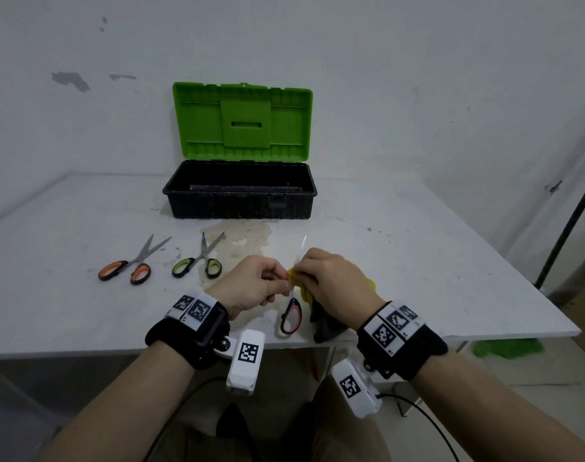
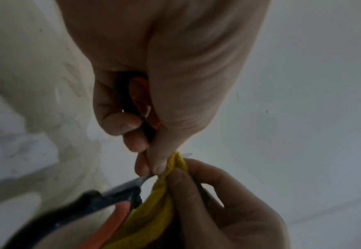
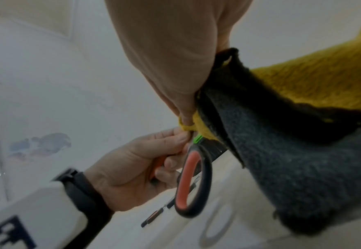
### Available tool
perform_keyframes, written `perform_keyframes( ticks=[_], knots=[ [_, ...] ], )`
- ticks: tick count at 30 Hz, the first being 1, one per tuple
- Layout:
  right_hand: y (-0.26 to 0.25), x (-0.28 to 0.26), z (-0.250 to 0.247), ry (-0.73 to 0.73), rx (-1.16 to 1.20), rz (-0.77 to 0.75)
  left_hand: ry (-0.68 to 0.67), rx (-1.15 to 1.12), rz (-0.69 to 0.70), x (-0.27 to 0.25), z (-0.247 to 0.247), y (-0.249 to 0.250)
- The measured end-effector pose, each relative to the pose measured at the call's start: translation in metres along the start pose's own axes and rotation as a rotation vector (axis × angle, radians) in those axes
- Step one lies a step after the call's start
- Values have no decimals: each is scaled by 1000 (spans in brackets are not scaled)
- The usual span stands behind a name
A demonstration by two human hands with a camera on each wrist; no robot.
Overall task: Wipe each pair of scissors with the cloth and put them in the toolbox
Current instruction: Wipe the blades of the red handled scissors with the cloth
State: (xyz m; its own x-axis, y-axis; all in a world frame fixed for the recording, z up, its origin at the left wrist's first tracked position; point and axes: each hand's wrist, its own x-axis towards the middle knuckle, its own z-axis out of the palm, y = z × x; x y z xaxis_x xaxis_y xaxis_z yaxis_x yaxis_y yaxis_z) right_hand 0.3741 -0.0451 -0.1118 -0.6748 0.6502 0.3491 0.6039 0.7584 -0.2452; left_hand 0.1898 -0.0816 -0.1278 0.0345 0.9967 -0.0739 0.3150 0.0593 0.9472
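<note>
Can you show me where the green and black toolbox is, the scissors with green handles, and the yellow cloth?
Open green-lidded black plastic toolbox [image 1: 239,205]: head view, black front wall.
Green-handled metal scissors [image 1: 212,267]: head view, right handle loop.
Yellow and grey cloth [image 3: 316,80]: right wrist view, yellow side.

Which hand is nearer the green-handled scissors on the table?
Left. The left hand grips the red-handled scissors just right of the green-handled scissors; the right hand, pinching the cloth, sits farther right.

We count three pairs of scissors: orange-handled [image 1: 127,265], green-handled [image 1: 201,261], red-handled [image 1: 293,310]. One cloth [image 1: 303,290], one toolbox [image 1: 239,190].
</note>
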Motion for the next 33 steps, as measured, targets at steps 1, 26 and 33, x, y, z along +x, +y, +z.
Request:
perform_keyframes(
  ticks=[1,26,33],
  knots=[
    [1,1,1,4,-13,8,-2,5,9,0,1,1],
    [20,21,-11,258,109,266,24,3,-70,-1,3,-2],
    [3,2,2,68,9,152,21,1,-37,-2,7,3]
  ],
)
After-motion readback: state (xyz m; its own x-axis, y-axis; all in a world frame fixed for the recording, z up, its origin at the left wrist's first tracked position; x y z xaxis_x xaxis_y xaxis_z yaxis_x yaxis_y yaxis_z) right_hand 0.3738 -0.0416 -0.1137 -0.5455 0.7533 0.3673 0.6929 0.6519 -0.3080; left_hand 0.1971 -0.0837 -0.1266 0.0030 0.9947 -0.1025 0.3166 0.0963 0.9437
